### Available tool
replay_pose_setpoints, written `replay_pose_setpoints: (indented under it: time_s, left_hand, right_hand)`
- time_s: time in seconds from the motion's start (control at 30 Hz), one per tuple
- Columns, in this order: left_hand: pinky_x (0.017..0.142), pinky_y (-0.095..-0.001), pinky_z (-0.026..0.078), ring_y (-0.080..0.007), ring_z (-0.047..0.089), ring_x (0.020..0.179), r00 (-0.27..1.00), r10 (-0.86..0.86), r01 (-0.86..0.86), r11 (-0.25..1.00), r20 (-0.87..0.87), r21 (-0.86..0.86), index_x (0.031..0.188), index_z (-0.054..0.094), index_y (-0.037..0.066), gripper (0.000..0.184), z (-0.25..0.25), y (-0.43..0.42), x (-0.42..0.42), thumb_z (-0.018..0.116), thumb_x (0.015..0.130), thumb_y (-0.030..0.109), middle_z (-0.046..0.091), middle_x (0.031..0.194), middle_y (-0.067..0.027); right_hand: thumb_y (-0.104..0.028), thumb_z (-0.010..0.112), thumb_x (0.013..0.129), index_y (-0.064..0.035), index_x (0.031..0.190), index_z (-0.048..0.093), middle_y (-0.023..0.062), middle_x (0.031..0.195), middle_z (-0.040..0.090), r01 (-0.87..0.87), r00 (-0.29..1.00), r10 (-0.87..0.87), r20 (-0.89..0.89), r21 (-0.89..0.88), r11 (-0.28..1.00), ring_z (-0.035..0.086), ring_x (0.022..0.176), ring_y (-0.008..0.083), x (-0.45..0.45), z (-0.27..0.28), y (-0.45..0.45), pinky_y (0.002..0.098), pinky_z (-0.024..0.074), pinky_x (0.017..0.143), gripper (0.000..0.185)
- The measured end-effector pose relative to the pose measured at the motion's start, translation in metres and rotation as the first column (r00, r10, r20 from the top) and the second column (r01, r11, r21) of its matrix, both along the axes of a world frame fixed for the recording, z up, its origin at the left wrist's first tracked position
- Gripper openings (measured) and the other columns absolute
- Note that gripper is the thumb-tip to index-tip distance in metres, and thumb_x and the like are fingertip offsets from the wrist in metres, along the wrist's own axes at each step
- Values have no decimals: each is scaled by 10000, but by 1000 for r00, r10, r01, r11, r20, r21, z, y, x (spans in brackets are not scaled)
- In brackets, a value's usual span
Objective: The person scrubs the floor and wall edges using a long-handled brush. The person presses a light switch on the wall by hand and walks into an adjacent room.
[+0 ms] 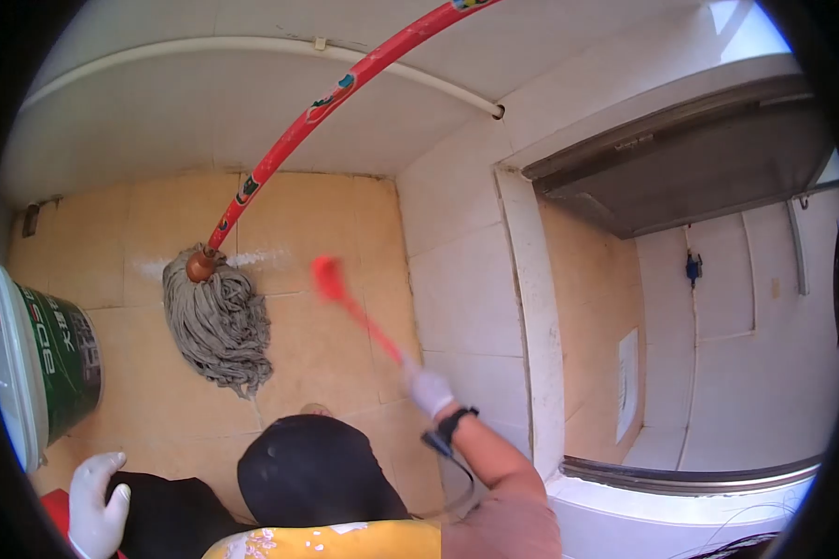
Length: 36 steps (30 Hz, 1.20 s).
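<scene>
My right hand, in a white glove and with a black band at the wrist, is closed round the thin handle of a red long-handled brush. The brush reaches out over the tan tiled floor; its rounded head is smeared by motion, so its exact shape cannot be made out. Over by my left knee is my left hand, also in a white glove. Its thumb stands apart from the fingers and nothing is in it. A grey string mop rests on the floor ahead, its red handle leaning up toward the wall.
A green and white bucket with a pale lid stands at the left. A white pipe runs along the far wall. To the right, a white-framed opening has a dark panel above it. My dark-clothed knees are in front.
</scene>
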<state>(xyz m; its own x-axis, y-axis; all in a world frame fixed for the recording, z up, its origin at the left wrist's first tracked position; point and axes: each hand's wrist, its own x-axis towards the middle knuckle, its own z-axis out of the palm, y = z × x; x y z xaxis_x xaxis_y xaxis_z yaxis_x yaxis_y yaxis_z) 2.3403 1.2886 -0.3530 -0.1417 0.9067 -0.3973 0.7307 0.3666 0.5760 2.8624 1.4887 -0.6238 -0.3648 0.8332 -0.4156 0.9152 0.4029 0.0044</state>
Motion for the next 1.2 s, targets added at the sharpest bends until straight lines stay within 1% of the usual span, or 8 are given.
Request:
replay_pose_setpoints:
  time_s: [0.23, 0.3, 0.4, 0.5, 0.57, 0.6, 0.9, 1.2]
  left_hand:
    - [1031, -412, 287, -351, 408, 1189, 951, 19, 21, 992, -309, 126, 1207, 456, -17, 420, -22, -59, 27, 506, 818, 131, 448, 1259, -208]
    - [1029, -441, 281, -399, 372, 1207, 945, -103, 138, 986, -311, 94, 1290, 386, -23, 546, -30, -64, 29, 563, 822, 193, 397, 1298, -252]
    - [1010, -430, 308, -396, 413, 1165, 913, -88, 178, 964, -398, 196, 1239, 434, -33, 453, -39, -67, 40, 523, 833, 148, 436, 1253, -258]
    - [1006, -424, 315, -385, 429, 1154, 874, -156, 391, 788, -461, 476, 1212, 464, -32, 411, -41, -44, 44, 509, 835, 126, 463, 1231, -245]
    - [1004, -420, 318, -377, 434, 1152, 932, -84, 203, 928, -353, 314, 1200, 480, -28, 391, -36, -40, 50, 502, 837, 116, 476, 1222, -236]
    - [1003, -418, 320, -373, 435, 1153, 959, 7, 29, 992, -282, 125, 1195, 487, -25, 382, -34, -39, 50, 499, 838, 112, 482, 1218, -231]
    - [1003, -401, 321, -341, 450, 1149, 887, -218, 430, 713, -408, 554, 1179, 514, 2, 336, -53, -34, 17, 463, 861, 97, 503, 1208, -195]
    - [1001, -396, 319, -329, 458, 1144, 881, -293, 473, 507, -372, 721, 1143, 536, -11, 316, -61, -29, -3, 436, 885, 141, 520, 1194, -179]
  right_hand:
    - [-283, 361, 917, -106, 1245, 406, 192, 736, 612, 408, 811, -224, -541, 247, 879, 586, 637, 365, -26, -54, 215, 472, 454, 557, 376]
    - [-259, 373, 913, -138, 1155, 453, 78, 643, 538, 494, 223, -781, -584, -623, 607, 544, 544, 231, -76, -14, 213, 382, 424, 458, 282]
    - [-155, 476, 855, -89, 1092, 461, 85, 619, 472, 525, -243, -738, -630, -725, 446, 517, 548, 226, -149, -82, 219, 369, 410, 462, 246]
    - [-148, 551, 755, -73, 661, 589, 105, 610, 584, 156, 839, -84, -538, 90, 984, 570, 513, 241, -226, -126, 224, 376, 428, 462, 126]
    - [-262, 492, 853, -95, 778, 531, 44, 524, 487, 53, 59, -601, -797, -599, 799, 500, 442, 189, -256, -58, 165, 315, 378, 387, 187]
    - [-286, 449, 890, -100, 850, 507, 21, 529, 461, -164, -206, -928, -311, -924, 346, 465, 418, 166, -265, -20, 144, 289, 354, 362, 199]
    - [-391, 356, 948, -230, 1402, 170, 17, 661, 430, -116, -129, -909, -397, -904, 411, 368, 427, 78, -221, -32, 148, 211, 304, 352, 516]
    - [-376, 375, 952, -172, 782, 335, -34, 528, 356, -31, -685, -639, -351, -862, 506, 355, 365, 77, -193, 29, 232, 243, 319, 322, 268]
